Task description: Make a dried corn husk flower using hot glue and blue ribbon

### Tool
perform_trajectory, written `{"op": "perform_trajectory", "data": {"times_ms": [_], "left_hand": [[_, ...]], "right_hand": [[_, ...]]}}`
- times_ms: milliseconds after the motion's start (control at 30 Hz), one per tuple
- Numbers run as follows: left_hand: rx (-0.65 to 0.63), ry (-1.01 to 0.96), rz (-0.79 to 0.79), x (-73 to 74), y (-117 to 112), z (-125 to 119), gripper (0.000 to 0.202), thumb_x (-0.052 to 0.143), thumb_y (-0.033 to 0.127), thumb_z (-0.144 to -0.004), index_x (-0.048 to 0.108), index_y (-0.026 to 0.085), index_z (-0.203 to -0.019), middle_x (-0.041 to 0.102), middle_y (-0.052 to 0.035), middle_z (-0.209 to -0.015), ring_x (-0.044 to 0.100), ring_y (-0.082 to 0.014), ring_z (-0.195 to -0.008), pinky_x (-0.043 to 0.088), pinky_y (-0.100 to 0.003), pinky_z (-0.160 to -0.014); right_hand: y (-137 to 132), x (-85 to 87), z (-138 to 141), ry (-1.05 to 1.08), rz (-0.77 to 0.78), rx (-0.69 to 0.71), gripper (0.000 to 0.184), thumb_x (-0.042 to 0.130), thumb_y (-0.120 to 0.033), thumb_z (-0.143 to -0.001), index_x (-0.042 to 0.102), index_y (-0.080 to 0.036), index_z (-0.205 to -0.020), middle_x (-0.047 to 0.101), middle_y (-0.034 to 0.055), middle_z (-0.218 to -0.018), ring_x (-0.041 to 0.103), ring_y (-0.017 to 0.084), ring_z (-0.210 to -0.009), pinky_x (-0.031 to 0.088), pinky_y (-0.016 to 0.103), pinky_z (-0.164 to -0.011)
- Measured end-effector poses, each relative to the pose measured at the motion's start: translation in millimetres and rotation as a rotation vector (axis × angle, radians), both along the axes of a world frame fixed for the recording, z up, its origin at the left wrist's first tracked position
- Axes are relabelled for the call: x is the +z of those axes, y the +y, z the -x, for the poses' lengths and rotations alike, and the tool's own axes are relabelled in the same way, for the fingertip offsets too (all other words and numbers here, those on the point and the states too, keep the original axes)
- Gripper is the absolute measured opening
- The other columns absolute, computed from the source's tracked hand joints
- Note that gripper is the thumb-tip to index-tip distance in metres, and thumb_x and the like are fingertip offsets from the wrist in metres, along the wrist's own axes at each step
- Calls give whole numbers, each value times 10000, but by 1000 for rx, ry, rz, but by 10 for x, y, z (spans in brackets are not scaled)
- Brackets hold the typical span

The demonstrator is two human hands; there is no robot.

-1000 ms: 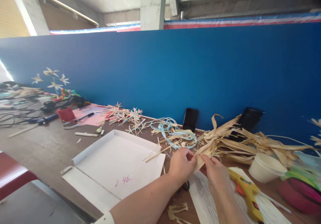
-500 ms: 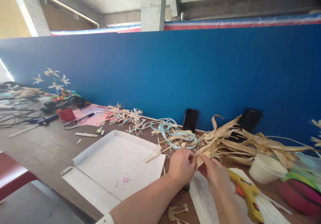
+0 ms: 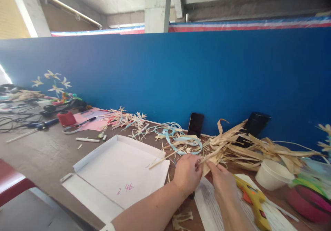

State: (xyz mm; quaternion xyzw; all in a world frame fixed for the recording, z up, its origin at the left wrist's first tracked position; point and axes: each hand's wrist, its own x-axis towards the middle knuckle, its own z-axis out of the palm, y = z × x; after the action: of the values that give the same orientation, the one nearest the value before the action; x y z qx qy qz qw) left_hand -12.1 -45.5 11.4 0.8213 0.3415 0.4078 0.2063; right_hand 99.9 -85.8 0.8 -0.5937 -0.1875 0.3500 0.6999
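My left hand [image 3: 186, 173] and my right hand [image 3: 222, 181] meet over the table, both pinched on one dried corn husk piece [image 3: 210, 159]. The husk sticks up and to the right from between my fingers. Behind it lies a pile of dried husks [image 3: 254, 149]. Under my hands sits a printed sheet of paper [image 3: 208, 205].
A white flat box lid [image 3: 117, 170] marked in pink lies to the left. A yellow glue gun [image 3: 253, 198] and a white cup [image 3: 272, 174] are on the right. Two dark phones [image 3: 196, 124] lean on the blue partition [image 3: 181, 76]. Light blue ribbon [image 3: 178, 136] and husk flowers [image 3: 129, 118] lie behind.
My hands stay joined on the husk piece, with only small finger shifts. The view has drifted slightly.
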Motion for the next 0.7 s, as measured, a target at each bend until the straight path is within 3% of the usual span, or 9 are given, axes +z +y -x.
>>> {"op": "perform_trajectory", "data": {"times_ms": [333,700], "left_hand": [[-45,140,-309,32,-35,40,217,447,249,-846,599,207,-995,551,-53,-827,488,-183,-798,430,-296,-701],[-54,416,-477,110,-92,54,135,421,208,-846,517,153,-923,484,-56,-852,441,-191,-795,420,-312,-685]], "right_hand": [[-13,34,25,-3,20,-38,190,699,-314,-586,656,-171,-703,599,-13,-554,551,155,-527,458,239,-475],[-14,53,23,12,-22,-47,111,690,-248,-574,651,-169,-642,626,6,-567,567,153,-523,475,244,-498]]}}
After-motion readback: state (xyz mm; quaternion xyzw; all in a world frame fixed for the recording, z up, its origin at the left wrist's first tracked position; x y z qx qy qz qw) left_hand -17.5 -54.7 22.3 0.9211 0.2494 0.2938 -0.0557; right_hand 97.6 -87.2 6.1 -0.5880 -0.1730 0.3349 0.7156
